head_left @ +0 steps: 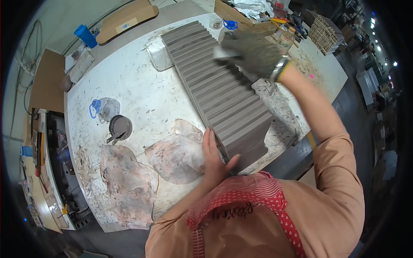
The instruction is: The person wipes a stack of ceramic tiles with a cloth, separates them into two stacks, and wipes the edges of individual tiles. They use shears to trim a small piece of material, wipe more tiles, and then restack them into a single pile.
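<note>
A long grey ridged panel (219,86) lies at a slant across the white table. My left hand (215,155), bare, rests at its near left corner with the thumb spread from the fingers. My right hand (254,53), in a dark dirty glove, is over the far right part of the panel and blurred by motion. A pale flat piece (226,53) shows at its fingers, smeared as well. Left of the panel, a small tub of grey paste (120,127) has a spatula across it, and two stained cloths (129,185) (176,159) lie in front.
A blue-handled clear container (107,108) stands on the table (142,92). Farther back are a blue cup (86,36), a cardboard tray (127,21) and a clear plastic tray (159,53). A bottle (286,41), tools and a woven basket (325,34) are at the back right.
</note>
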A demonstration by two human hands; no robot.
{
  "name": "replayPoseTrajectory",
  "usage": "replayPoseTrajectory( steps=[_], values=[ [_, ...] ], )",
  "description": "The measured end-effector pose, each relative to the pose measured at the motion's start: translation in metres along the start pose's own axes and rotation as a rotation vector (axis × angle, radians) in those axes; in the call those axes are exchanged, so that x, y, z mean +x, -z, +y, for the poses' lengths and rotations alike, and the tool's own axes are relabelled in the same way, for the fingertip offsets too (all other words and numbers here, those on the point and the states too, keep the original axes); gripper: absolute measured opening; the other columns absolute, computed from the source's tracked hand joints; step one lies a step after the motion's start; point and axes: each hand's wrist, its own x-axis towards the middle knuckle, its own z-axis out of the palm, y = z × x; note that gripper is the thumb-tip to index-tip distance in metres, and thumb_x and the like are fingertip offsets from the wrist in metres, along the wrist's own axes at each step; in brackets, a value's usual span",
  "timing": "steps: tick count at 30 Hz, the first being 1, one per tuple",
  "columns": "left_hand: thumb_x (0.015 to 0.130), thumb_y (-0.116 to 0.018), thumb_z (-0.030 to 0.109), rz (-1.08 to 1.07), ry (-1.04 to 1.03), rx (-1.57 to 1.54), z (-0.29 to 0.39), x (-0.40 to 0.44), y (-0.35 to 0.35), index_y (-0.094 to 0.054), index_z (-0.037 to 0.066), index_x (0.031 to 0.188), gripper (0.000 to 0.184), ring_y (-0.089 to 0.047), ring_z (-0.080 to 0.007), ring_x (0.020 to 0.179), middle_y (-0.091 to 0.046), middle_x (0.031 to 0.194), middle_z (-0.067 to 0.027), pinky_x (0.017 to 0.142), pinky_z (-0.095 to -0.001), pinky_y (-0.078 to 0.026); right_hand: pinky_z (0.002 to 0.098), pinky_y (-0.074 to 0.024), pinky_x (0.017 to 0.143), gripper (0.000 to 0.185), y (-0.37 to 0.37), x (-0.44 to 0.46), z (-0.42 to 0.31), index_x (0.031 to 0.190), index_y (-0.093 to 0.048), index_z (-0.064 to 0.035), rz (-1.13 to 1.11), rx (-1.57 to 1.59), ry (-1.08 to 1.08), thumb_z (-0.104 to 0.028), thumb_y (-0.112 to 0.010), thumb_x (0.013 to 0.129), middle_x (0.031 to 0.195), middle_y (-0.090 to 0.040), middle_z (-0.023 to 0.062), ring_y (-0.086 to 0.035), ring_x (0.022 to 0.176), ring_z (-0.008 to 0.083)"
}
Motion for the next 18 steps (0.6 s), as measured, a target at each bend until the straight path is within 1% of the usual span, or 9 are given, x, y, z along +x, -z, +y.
replayPoseTrajectory(
  steps=[1,4,7,8,11,13,15,16,18],
  values=[
    [0.063,-0.084,0.019,0.0,0.0,0.008,0.0,-0.001,-0.001,-0.02,-0.007,0.143,0.106,-0.029,-0.0455,0.133,-0.024,0.145,-0.0298,0.109,-0.0473,-0.029,0.0401,-0.0483,0.086,0.034,0.006,0.009,-0.029,0.115,-0.062,-0.0126,-0.049,0.054,0.037,-0.026,-0.066,0.083,0.105,-0.059,0.0117,-0.06,0.098,0.0293],
    [0.063,-0.084,0.019,-0.011,-0.004,0.02,0.0,0.0,0.002,-0.021,-0.008,0.143,0.105,-0.03,-0.0455,0.132,-0.025,0.145,-0.0302,0.109,-0.0475,-0.029,0.0419,-0.0475,0.086,0.034,-0.033,0.027,-0.053,0.114,-0.061,-0.0116,0.082,0.051,0.367,-0.031,-0.061,0.086,0.104,-0.058,0.0129,-0.058,0.098,0.0307],
    [0.064,-0.084,0.021,-0.026,-0.003,0.016,0.0,0.0,0.003,-0.022,-0.009,0.141,0.103,-0.03,-0.0455,0.132,-0.024,0.145,-0.0304,0.109,-0.0477,-0.029,0.0427,-0.048,0.086,0.027,-0.025,0.012,-0.021,0.104,-0.06,-0.0085,-0.001,0.108,0.172,-0.022,-0.067,0.081,0.102,-0.058,0.0135,-0.059,0.096,0.0318],
    [0.064,-0.084,0.021,-0.015,-0.001,0.011,-0.001,0.0,0.004,-0.022,-0.009,0.141,0.103,-0.03,-0.0455,0.132,-0.024,0.145,-0.0304,0.109,-0.0477,-0.029,0.0431,-0.0479,0.086,0.03,-0.013,0.005,-0.005,0.109,-0.06,-0.0095,-0.111,0.062,0.038,-0.02,-0.067,0.082,0.102,-0.058,0.013,-0.059,0.095,0.0315],
    [0.063,-0.084,0.021,-0.005,0.005,-0.01,-0.002,0.0,0.0,-0.023,-0.009,0.141,0.103,-0.03,-0.0456,0.132,-0.025,0.145,-0.0302,0.109,-0.0479,-0.029,0.0426,-0.0474,0.086,0.035,-0.013,-0.001,0.024,0.116,-0.061,-0.0121,0.008,-0.084,0.019,-0.021,-0.067,0.083,0.102,-0.058,0.0122,-0.059,0.096,0.0308],
    [0.063,-0.084,0.021,0.001,0.017,-0.004,-0.003,-0.001,-0.001,-0.023,-0.009,0.141,0.104,-0.03,-0.0455,0.132,-0.025,0.145,-0.03,0.109,-0.0479,-0.029,0.0404,-0.0477,0.088,0.037,-0.001,0.016,-0.014,0.12,-0.06,-0.0134,-0.08,-0.029,-0.044,-0.029,-0.064,0.086,0.106,-0.059,0.0131,-0.06,0.101,0.0293],
    [0.062,-0.084,0.017,-0.017,-0.005,0.038,-0.004,-0.002,-0.001,-0.017,-0.006,0.144,0.108,-0.03,-0.041,0.132,-0.021,0.146,-0.0271,0.104,-0.0441,-0.034,0.0375,-0.0463,0.093,0.041,-0.012,0.033,-0.044,0.125,-0.057,-0.0135,-0.051,0.037,0.118,-0.034,-0.059,0.09,0.111,-0.06,0.0134,-0.058,0.106,0.0268],
    [0.061,-0.084,0.013,-0.034,-0.026,0.076,-0.005,-0.001,0.0,-0.012,-0.004,0.147,0.113,-0.03,-0.0366,0.132,-0.017,0.148,-0.0243,0.099,-0.0403,-0.04,0.0407,-0.0472,0.09,0.03,-0.049,0.042,-0.043,0.108,-0.063,-0.0086,0.256,0.051,0.338,-0.029,-0.058,0.087,0.101,-0.063,0.0141,-0.06,0.102,0.0287],
    [0.061,-0.084,0.012,-0.047,-0.03,0.092,-0.006,0.0,0.0,-0.011,-0.004,0.147,0.114,-0.03,-0.0366,0.132,-0.017,0.148,-0.0242,0.098,-0.0404,-0.04,0.0411,-0.0474,0.089,0.029,-0.063,0.041,-0.039,0.108,-0.063,-0.008,0.429,0.012,0.384,-0.027,-0.059,0.086,0.104,-0.063,0.0136,-0.06,0.1,0.0292]
  ],
)
